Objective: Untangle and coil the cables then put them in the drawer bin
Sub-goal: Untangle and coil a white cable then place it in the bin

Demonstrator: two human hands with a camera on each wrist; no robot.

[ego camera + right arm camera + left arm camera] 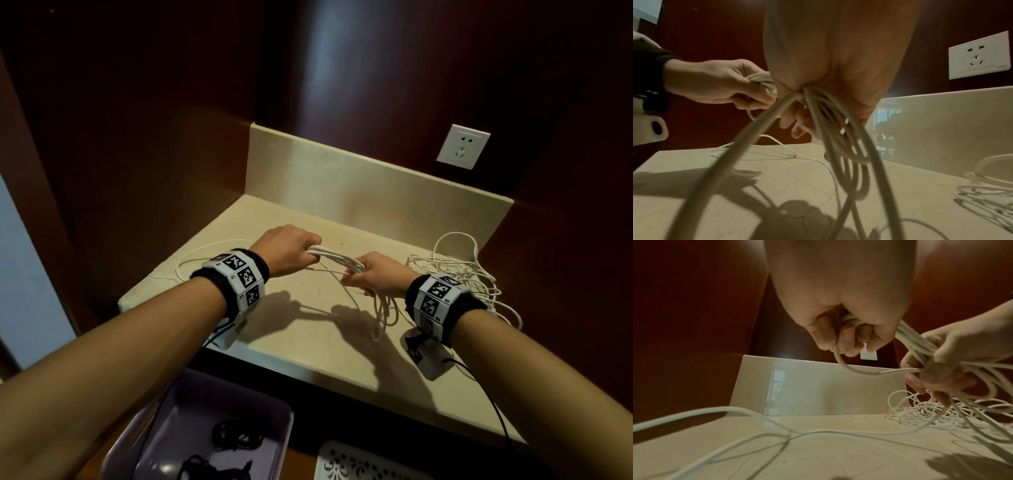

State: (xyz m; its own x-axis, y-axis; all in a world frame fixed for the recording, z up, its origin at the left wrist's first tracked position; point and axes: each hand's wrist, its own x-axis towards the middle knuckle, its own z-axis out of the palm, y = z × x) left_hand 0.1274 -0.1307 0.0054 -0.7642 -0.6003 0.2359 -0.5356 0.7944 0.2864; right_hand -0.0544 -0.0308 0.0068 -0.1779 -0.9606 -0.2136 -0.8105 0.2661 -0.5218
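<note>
A bundle of white cable loops (337, 261) is stretched between my two hands above the beige countertop (291, 329). My left hand (294, 251) grips one end of the bundle (849, 320) in its fist. My right hand (368, 277) grips the other end (807, 94), from which several loops (385, 313) hang down to the counter. A slack length of the same cable (191, 257) trails on the counter behind my left wrist. At the right back lies a tangled heap of thin white cable (459, 270). The purple drawer bin (274, 411) below the counter holds black coiled cables (236, 437).
A white wall socket (463, 146) sits on the dark red wall above the counter's raised back edge (359, 171). A white patterned tray (359, 462) stands to the right of the bin. Dark wooden panels close in the left side.
</note>
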